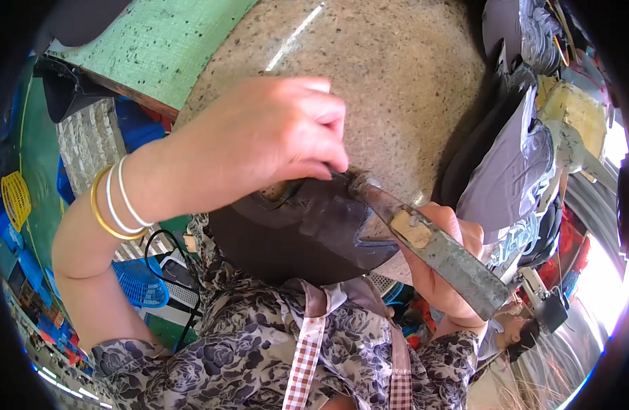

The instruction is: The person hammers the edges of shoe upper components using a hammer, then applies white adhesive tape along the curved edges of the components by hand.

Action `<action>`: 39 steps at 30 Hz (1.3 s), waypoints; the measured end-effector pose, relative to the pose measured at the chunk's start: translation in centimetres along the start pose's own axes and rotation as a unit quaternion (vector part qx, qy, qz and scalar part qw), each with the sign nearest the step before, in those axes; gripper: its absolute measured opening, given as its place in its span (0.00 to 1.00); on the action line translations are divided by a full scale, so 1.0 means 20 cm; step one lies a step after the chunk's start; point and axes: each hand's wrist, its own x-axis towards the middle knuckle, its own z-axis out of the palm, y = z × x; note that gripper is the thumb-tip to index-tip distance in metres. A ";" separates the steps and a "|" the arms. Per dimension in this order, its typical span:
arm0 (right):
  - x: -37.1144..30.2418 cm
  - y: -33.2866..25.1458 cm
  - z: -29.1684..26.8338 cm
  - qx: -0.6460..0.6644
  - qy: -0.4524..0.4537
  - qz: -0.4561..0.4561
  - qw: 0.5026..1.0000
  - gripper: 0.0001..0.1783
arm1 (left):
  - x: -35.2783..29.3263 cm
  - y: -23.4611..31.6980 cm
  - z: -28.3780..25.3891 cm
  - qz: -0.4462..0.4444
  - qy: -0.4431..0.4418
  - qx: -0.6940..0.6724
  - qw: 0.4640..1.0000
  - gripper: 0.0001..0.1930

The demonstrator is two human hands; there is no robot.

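A dark brown leather-like piece hangs over the near edge of a speckled stone slab, with a blue-edged notch on its right part. My left hand is closed at the piece's upper edge, its thumb and fingers pinched together there; the fingertips are partly hidden. In my right hand is a hammer with a worn grey metal head, the end of its wooden handle showing in the head's eye. The narrow end of the head lies at the piece's edge, close beside my left fingertips.
On the slab's right side lies a pile of dark cut pieces. A green board sits at the far left. Lower down are a blue basket and a yellow basket. Another person is at the lower right.
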 end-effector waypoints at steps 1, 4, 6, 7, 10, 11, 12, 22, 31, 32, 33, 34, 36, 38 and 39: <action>0.03 -0.05 -0.02 -0.052 0.005 0.002 0.999 0.10 | -0.01 0.01 0.01 0.008 0.005 0.027 1.000 0.08; 0.07 -0.06 -0.03 -0.029 0.041 -0.036 0.998 0.10 | -0.01 0.15 0.00 -0.097 0.010 0.090 0.991 0.07; 0.08 -0.10 0.02 -0.100 0.041 -0.035 0.993 0.11 | -0.05 0.14 0.01 -0.069 0.014 0.126 0.990 0.07; 0.10 -0.08 0.01 -0.066 0.025 -0.049 0.996 0.11 | -0.05 0.09 0.00 -0.052 0.019 0.071 0.996 0.07; 0.12 -0.06 -0.03 -0.052 -0.008 -0.091 0.994 0.12 | -0.08 0.10 0.01 -0.040 0.017 0.058 0.997 0.07; 0.13 -0.08 -0.03 -0.027 -0.002 -0.065 0.998 0.11 | -0.08 0.14 0.04 -0.037 0.038 0.099 0.994 0.06; 0.13 -0.09 -0.03 -0.002 0.003 -0.039 0.999 0.11 | -0.08 0.16 0.05 -0.035 0.060 0.139 0.988 0.06; 0.17 -0.15 -0.03 -0.056 -0.038 -0.032 0.997 0.08 | -0.16 0.17 0.07 -0.046 0.087 0.182 0.978 0.10; 0.18 -0.19 -0.02 -0.094 -0.026 -0.030 0.995 0.12 | -0.21 0.21 0.11 -0.112 0.143 0.168 0.969 0.15; 0.19 -0.21 -0.03 -0.095 -0.036 -0.029 0.994 0.12 | -0.21 0.22 0.11 -0.090 0.142 0.206 0.964 0.16; 0.18 -0.18 -0.03 -0.073 -0.036 -0.040 0.996 0.11 | -0.22 0.23 0.11 -0.067 0.140 0.244 0.957 0.17; 0.18 -0.16 -0.02 -0.074 -0.036 -0.041 0.996 0.11 | -0.22 0.24 0.11 -0.067 0.142 0.244 0.957 0.17; 0.20 -0.15 -0.02 -0.077 -0.038 -0.046 0.995 0.11 | -0.23 0.24 0.11 -0.134 0.184 0.255 0.940 0.17; 0.19 -0.16 -0.01 -0.060 -0.035 -0.025 0.997 0.11 | -0.25 0.22 0.13 -0.132 0.184 0.220 0.949 0.17; 0.19 -0.17 -0.01 -0.041 -0.031 -0.003 0.999 0.11 | -0.26 0.22 0.14 -0.129 0.182 0.185 0.957 0.18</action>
